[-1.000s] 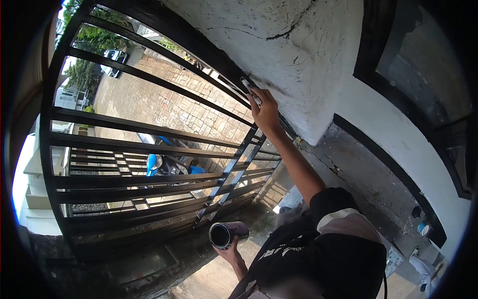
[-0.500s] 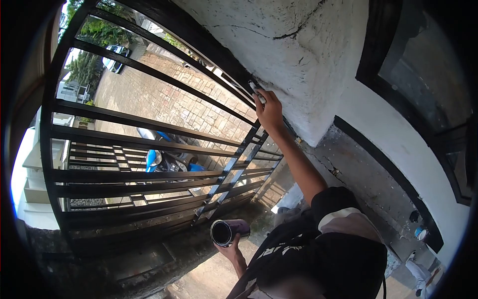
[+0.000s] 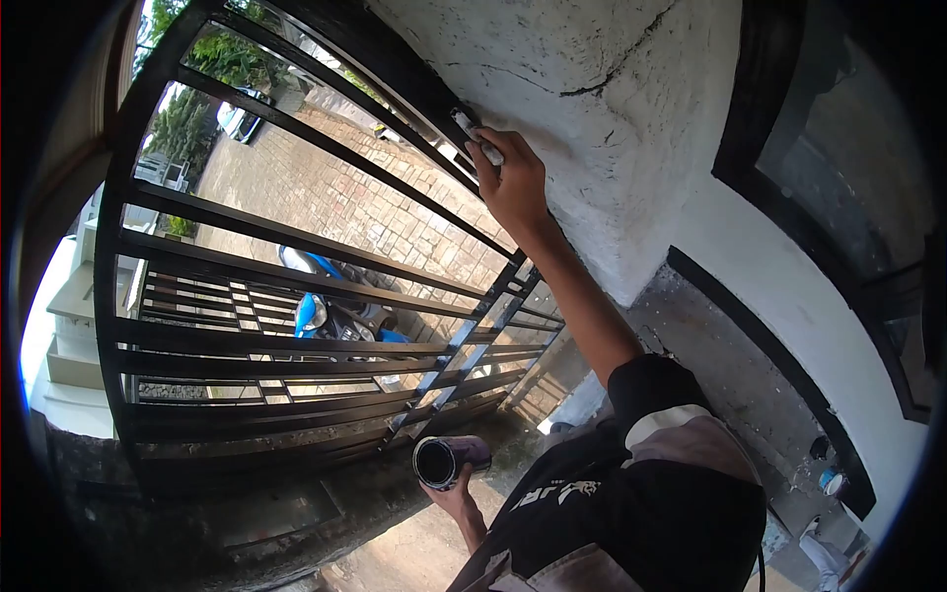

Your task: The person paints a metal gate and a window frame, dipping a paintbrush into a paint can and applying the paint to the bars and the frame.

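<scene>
Head view shows us both hands. Our right hand [image 3: 513,183] is raised at the upper middle, beside the white wall [image 3: 592,187]. Its fingers are closed around the pale handle of a small tool, which looks to us like a brush [image 3: 464,120]. The brush end lies at the black beam [image 3: 419,74], along the edge of the wall; it is small and dark there, so we cannot tell surely if it touches.

Our left hand [image 3: 456,496] is lower, near the black shirt [image 3: 631,508]. Its fingers are curved around the side of a can [image 3: 473,453], opened only as wide as the can requires. We see the can tilted, with its round mouth turned toward us and its inside dark. The outer side has a purple shine. The can is below the gate [image 3: 296,238], well apart from the brush.

Between the black bars of the gate we see the brick paving [image 3: 345,209], a blue motorbike [image 3: 309,316] and, farther away, a white car [image 3: 237,118]. On the right side there is a window with a dark frame [image 3: 745,118]. Near the lower right corner we notice a small blue and white container [image 3: 832,481] on the grey floor [image 3: 725,335], and near it a person [image 3: 829,557] in pale clothes, partly visible.
</scene>
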The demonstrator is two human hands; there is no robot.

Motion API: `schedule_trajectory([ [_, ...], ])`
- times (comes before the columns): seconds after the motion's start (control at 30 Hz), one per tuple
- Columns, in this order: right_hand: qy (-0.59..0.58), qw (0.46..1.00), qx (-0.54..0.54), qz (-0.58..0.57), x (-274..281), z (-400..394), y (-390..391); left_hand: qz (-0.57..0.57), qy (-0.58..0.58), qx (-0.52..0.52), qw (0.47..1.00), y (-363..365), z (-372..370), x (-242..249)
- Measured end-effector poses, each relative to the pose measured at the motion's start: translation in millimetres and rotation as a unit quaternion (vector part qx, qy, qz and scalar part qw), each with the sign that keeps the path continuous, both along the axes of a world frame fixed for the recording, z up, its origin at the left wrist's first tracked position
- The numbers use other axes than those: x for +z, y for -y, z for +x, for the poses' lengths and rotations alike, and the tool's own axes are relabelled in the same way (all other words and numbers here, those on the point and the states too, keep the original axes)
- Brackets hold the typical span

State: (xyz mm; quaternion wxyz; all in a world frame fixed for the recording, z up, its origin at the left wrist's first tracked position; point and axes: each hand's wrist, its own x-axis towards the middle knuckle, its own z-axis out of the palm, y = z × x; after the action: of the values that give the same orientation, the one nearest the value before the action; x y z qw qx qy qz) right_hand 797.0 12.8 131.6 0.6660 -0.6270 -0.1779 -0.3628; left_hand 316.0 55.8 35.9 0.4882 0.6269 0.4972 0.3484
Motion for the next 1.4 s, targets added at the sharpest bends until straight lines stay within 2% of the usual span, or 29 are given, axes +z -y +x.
schedule_trajectory([
  [0.5, 0.033, 0.999, 0.019, 0.018, 57, 8, 6, -0.007, 0.013, 0.000, 1.000, 1, 15, -5],
  [0.6, -0.006, 0.999, 0.040, 0.014, 70, 10, 8, -0.001, 0.009, 0.001, 1.000, 0, 16, -5],
  [0.67, 0.084, 0.995, 0.001, 0.051, 77, 18, 4, 0.002, 0.006, 0.003, 1.000, 1, 18, -5],
  [0.8, 0.090, 0.995, -0.005, 0.043, 97, 20, 6, 0.018, 0.014, 0.001, 1.000, -1, 20, -7],
  [0.9, 0.036, 0.996, 0.043, 0.066, 109, 20, 7, 0.012, 0.031, 0.005, 0.999, -3, 22, -7],
  [0.97, 0.116, 0.985, 0.024, 0.128, 113, 29, 3, -0.002, 0.054, 0.009, 0.998, -5, 23, -7],
  [1.03, 0.124, 0.981, 0.034, 0.142, 116, 30, -1, 0.008, 0.048, 0.011, 0.999, -9, 20, -11],
  [1.1, 0.129, 0.978, 0.044, 0.155, 113, 29, -3, 0.010, 0.045, 0.015, 0.999, -10, 19, -12],
  [1.2, 0.128, 0.985, 0.026, 0.115, 98, 29, -5, 0.011, 0.050, 0.021, 0.998, -14, 16, -18],
  [1.4, 0.050, 0.996, 0.054, 0.052, 50, 10, 8, 0.000, 0.049, 0.021, 0.999, -14, 16, -13],
])
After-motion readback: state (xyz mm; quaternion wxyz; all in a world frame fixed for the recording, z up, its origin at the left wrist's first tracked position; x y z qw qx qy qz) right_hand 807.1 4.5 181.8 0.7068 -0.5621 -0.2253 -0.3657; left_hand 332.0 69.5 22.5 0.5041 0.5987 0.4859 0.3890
